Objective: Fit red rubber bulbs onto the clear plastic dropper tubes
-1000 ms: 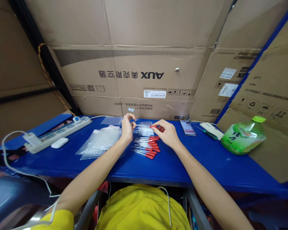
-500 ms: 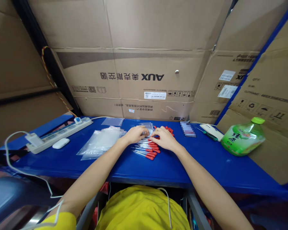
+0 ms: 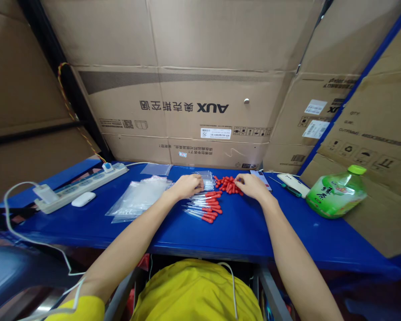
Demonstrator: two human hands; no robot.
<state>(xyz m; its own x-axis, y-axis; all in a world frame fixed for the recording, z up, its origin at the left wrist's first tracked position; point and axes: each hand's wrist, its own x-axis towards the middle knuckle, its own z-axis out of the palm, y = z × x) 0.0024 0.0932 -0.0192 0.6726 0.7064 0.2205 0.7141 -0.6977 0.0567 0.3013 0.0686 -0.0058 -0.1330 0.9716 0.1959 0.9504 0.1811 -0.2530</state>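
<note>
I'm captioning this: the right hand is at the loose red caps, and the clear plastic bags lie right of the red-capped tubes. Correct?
Not quite: the clear plastic bags lie left of the red-capped tubes, as the head view shows. The right hand is at the loose red caps.

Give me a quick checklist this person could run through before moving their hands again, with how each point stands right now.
1. Left hand at the clear tubes: ok, its fingers are beside the pile.
2. Right hand at the red caps: ok, its fingertips are at the pile's right side.
3. A single cap firmly pinched: cannot tell, the fingers hide it.
4. A single tube in the left fingers: cannot tell, too small and partly covered.
5. Red-ended tubes apart from the loose caps: ok, they lie closer to the person.
6. Green bottle away from both hands: ok, it is far to the right.
</note>
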